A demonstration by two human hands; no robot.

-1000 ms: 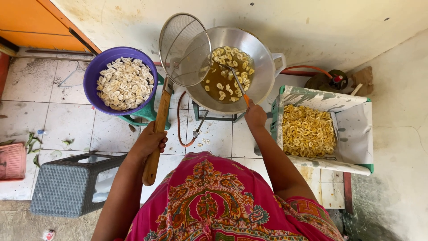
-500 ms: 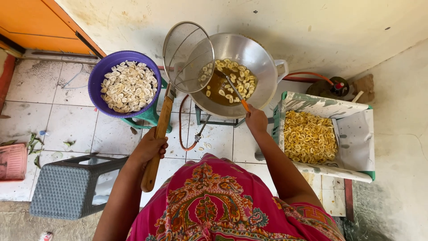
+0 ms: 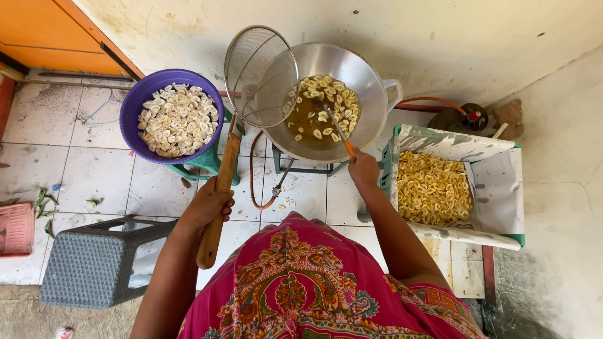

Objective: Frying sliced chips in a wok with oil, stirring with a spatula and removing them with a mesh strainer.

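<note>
Banana slices (image 3: 323, 116) float in dark oil inside the metal wok (image 3: 367, 88) on its stand, with the right hand (image 3: 363, 169) gripping an orange-handled stirrer (image 3: 339, 132) dipped among them. Her left hand (image 3: 210, 204) is clenched round the wooden handle of a wire skimmer (image 3: 260, 75), its mesh held over the wok's left rim. Just left sits a purple bowl (image 3: 141, 103) of raw slices; a lined crate (image 3: 502, 188) of fried chips stands right

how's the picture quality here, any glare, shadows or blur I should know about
Head view: even daylight, sharp throughout, no motion blur on the left hand or right hand; soft glare on the metal wok wall; wide-angle lens bends the wall and floor edges; only faint shadows beneath the purple bowl.
</note>
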